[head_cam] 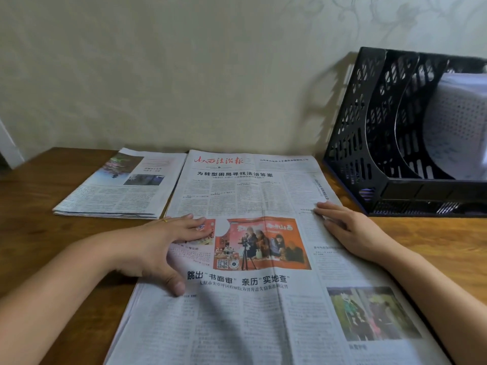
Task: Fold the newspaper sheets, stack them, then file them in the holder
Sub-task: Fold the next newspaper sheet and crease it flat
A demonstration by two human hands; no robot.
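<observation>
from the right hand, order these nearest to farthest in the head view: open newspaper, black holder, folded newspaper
1. Open newspaper: right hand rests flat on its right edge.
2. Black holder: just beyond the hand, far right by the wall.
3. Folded newspaper: far left, across the open paper.

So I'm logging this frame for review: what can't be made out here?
- Newspaper, head view: near edge cut off by the frame bottom.
- File holder: right side runs off the frame.
- Folded paper: small print blurred.
- Sheet count under the left hand and right hand: hidden.
</observation>
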